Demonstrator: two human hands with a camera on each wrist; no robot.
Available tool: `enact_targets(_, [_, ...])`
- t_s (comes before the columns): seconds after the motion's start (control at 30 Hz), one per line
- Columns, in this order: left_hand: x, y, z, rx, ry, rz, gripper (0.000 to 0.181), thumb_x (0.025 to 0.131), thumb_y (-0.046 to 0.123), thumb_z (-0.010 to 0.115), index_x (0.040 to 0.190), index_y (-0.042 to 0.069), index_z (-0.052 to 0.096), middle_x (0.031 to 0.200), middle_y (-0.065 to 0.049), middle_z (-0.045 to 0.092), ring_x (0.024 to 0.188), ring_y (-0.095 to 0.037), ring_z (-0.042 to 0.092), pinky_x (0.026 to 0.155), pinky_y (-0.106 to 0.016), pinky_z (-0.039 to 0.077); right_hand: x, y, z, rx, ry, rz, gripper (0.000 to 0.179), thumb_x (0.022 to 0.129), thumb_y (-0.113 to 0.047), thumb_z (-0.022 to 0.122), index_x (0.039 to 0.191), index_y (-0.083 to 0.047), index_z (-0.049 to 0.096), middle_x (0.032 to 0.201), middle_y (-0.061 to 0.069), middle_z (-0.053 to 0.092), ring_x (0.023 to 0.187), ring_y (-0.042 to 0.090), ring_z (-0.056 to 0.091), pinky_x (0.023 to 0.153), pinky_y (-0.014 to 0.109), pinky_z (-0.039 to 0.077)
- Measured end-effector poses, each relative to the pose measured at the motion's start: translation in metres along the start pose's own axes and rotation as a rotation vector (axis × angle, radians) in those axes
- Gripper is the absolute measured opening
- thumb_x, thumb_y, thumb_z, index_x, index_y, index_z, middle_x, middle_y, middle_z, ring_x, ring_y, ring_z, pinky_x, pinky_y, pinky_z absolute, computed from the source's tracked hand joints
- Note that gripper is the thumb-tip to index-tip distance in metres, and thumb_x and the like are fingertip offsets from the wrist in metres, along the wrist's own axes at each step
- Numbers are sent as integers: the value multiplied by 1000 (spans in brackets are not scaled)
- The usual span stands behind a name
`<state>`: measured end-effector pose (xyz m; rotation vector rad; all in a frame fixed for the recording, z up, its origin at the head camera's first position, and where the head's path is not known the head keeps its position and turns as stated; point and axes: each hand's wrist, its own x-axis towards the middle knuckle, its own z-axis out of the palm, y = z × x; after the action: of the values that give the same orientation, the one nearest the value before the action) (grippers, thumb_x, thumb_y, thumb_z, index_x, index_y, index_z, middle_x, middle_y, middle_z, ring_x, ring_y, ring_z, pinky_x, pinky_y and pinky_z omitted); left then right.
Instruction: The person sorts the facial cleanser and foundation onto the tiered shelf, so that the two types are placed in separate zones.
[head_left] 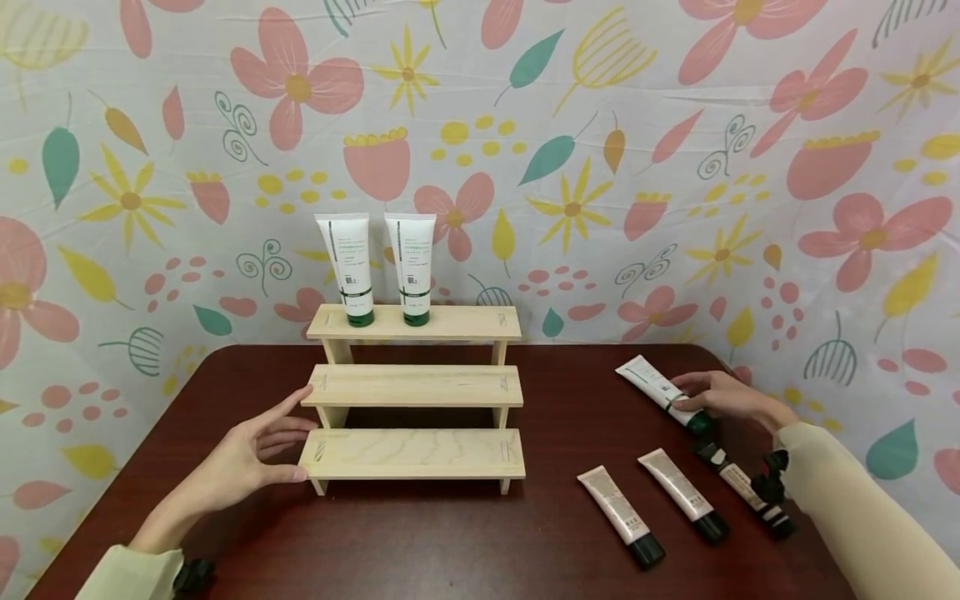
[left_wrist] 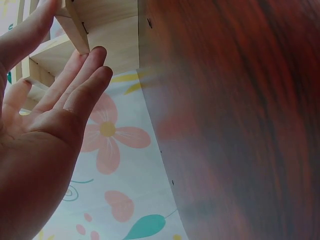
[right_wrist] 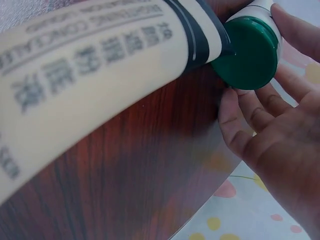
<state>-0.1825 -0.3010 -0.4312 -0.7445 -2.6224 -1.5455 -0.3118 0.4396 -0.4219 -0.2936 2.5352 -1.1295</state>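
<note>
My right hand [head_left: 723,395] pinches a white squeeze tube [head_left: 654,382] with a green cap [right_wrist: 250,52], at the right side of the table. The tube is tilted, its cap toward the near right. My left hand [head_left: 243,450] touches the left ends of a three-step wooden display stand [head_left: 412,454]. Its thumb meets the lowest step and its index finger the middle one, while the other fingers stretch out beside the stand, as the left wrist view also shows. Two similar white tubes [head_left: 349,262] stand upright on their green caps on the top step.
Two pinkish tubes [head_left: 613,504] with black caps lie at the front right of the table [head_left: 420,550]. A dark-and-cream tube [head_left: 742,483] lies beside them, under my right forearm. A flower-printed cloth [head_left: 480,150] hangs behind the table.
</note>
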Motion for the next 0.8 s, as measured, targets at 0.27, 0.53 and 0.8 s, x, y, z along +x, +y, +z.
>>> enact_targets(0.27, [0,0,0,-4,2,2,107,82,8,92,168,18,30,139,-24,60,122,-16,66,99,-23,53,-4,-6,0,-70,-21,39,68,102,-21,70,147,21,43,112,17,67,66,12,44,68,33,47])
enact_targets(0.53, [-1,0,1,9,4,-6,107,82,10,92,168,19,30,137,-22,62,121,-17,66,99,-23,54,-9,-9,3,-123,5,32,67,104,-26,66,147,20,44,149,41,44,129,49,55,95,53,57])
enact_targets(0.8, [-1,1,1,11,4,-24,108,81,11,93,168,21,30,139,-22,61,122,-24,66,99,-26,55,-9,-13,11,-107,68,28,70,103,-28,69,149,19,44,145,37,51,124,43,60,91,48,59])
